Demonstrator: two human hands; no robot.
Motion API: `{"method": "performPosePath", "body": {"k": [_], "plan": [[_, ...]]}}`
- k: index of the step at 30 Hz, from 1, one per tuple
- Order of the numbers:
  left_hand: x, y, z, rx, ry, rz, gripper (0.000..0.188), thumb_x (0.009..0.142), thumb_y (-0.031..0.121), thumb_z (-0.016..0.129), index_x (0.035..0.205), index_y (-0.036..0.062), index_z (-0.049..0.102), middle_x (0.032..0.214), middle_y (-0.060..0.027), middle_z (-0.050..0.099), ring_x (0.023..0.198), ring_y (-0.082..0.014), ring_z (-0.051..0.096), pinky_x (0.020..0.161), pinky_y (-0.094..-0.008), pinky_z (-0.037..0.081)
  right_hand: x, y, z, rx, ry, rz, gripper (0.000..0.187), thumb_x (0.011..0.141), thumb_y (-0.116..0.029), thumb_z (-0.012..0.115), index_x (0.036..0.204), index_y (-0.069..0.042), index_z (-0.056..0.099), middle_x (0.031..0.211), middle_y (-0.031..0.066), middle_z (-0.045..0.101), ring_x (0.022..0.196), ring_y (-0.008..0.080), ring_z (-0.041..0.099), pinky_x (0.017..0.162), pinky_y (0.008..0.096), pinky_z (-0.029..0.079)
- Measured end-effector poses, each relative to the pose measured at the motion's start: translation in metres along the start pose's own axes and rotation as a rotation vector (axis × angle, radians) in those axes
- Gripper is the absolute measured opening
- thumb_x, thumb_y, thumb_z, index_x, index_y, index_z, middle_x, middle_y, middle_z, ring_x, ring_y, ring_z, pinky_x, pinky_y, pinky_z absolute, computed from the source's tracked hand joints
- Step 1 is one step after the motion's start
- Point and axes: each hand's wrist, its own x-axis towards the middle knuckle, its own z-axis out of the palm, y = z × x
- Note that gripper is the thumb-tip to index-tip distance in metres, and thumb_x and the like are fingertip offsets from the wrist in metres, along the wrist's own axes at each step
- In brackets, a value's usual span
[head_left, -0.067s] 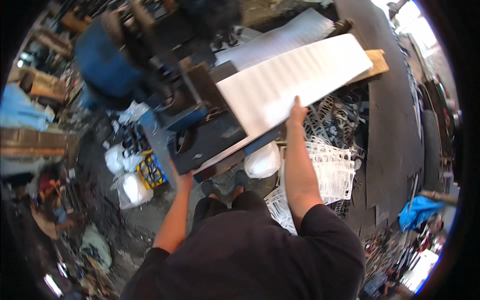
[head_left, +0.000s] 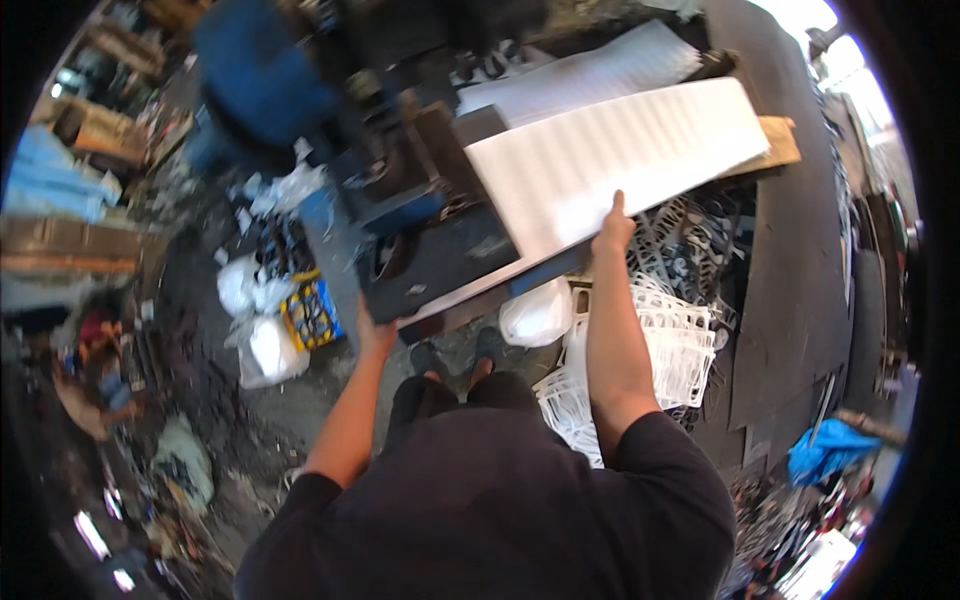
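Observation:
A long white foam sheet [head_left: 620, 150] lies at a slant on the bed of a blue machine, its lower left part under a dark flat plate [head_left: 445, 270]. My right hand [head_left: 613, 232] grips the near edge of the sheet, thumb on top and the other fingers hidden beneath. At the near left corner of the dark plate, my left hand [head_left: 376, 332] holds the edge, its fingers partly hidden along the plate's side. The narrow strip of sheet showing in front of the plate ends close to this hand.
The blue machine head [head_left: 255, 75] rises at the far left, blurred. Another white sheet [head_left: 590, 75] lies behind. White cut-out foam scraps [head_left: 675, 340] pile up right of my legs. White plastic bags [head_left: 270, 350] and a yellow-blue pack [head_left: 311, 314] sit on the left floor.
The whole scene has shifted slightly to the right in the view. Both hands keep their places at the sheet and the plate.

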Motion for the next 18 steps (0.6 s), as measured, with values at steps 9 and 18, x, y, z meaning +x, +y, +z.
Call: {"method": "performPosePath", "body": {"k": [9, 18], "plan": [[0.013, 0.049, -0.048, -0.651, -0.143, -0.418, 0.054, 0.082, -0.011, 0.054, 0.134, -0.0027, 0.045, 0.121, -0.0118, 0.06, 0.111, -0.0218, 0.057, 0.097, -0.0312, 0.043, -0.261, 0.117, 0.011, -0.136, -0.551, 0.375, 0.031, 0.099, -0.013, 0.053, 0.126, -0.001, 0.044, 0.12, 0.0104, 0.055, 0.105, 0.0254, 0.06, 0.087, 0.0425, 0.052], [0.065, 0.061, -0.071, -0.373, -0.09, -0.518, 0.082, 0.079, 0.053, 0.076, 0.125, -0.0105, 0.049, 0.114, -0.0201, 0.061, 0.104, -0.0265, 0.058, 0.091, -0.04, 0.045, -0.295, 0.144, 0.024, -0.205, -0.627, 0.279, 0.041, 0.094, -0.002, 0.054, 0.131, -0.005, 0.037, 0.122, 0.0113, 0.053, 0.108, 0.0233, 0.058, 0.084, 0.0394, 0.056]]}}
